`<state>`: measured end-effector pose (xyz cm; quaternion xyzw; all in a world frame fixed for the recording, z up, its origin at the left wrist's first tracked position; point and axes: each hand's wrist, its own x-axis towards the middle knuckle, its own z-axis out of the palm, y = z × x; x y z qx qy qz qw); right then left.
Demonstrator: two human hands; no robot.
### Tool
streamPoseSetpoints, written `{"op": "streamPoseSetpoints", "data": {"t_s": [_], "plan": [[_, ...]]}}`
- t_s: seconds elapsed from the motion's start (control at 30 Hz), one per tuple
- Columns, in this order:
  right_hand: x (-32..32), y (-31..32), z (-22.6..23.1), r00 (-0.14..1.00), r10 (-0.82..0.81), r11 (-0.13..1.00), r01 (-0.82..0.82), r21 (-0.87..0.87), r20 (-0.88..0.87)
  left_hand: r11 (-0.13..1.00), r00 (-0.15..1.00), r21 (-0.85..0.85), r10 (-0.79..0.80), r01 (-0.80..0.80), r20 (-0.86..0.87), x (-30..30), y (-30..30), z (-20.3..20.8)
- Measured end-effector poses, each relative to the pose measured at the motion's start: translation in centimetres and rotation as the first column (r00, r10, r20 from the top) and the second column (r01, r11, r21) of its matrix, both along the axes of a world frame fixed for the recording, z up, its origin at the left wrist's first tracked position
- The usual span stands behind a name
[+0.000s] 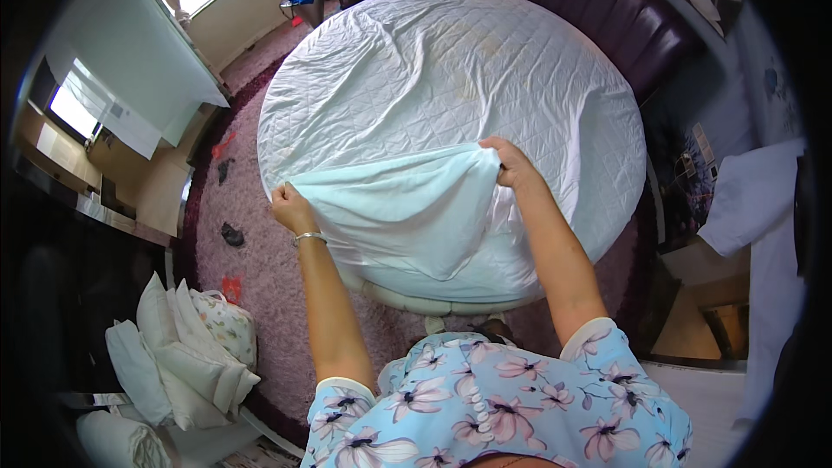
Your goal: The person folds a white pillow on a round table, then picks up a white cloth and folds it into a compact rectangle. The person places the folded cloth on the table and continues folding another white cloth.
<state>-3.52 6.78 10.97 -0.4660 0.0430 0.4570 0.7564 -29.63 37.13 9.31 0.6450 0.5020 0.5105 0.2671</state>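
Observation:
A pale bluish-white cloth (416, 199) is stretched between my two hands over the near part of a round bed. My left hand (293, 208), with a bracelet at its wrist, is closed on the cloth's left corner. The right corner is gripped between the thumb and fingers of my right hand (510, 163). Between them the upper edge runs nearly straight, and the middle sags in folds. Beneath lies a white quilted mattress cover (451, 69), wrinkled, with faint yellowish marks. Where the cloth's lower part ends against the cover is hard to make out.
Pillows (186, 355) are piled at the lower left. Dark and red scraps lie on the purple carpet (260, 269). A dark padded headboard (607, 9) curves round the far right. White linen (750, 199) hangs at the right. A small table (303, 4) stands by the window.

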Motion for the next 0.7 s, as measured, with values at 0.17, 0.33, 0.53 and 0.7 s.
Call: {"op": "streamPoseSetpoints", "data": {"t_s": [0.17,0.33,0.53,0.7], "plan": [[-6.2,2.1,0.1,0.990,-0.029,0.999,0.026,-0.024,-0.138,0.999,0.999,-0.029,0.029,-0.030,-0.015,1.0,-4.4,0.2],[-13.7,2.9,-0.9,0.993,0.114,0.993,-0.114,-0.008,-0.027,0.955,0.961,-0.122,-0.258,0.269,0.101,0.8,-14.7,1.1],[-17.4,2.8,-0.7,0.975,0.207,0.978,-0.206,-0.020,0.086,0.818,0.811,-0.004,-0.570,0.576,0.131,-0.1,-21.7,1.9],[-17.4,1.5,0.2,0.979,0.190,0.979,-0.195,0.067,0.073,0.795,0.792,0.064,-0.607,0.604,0.071,-0.8,-21.8,2.1]]}}
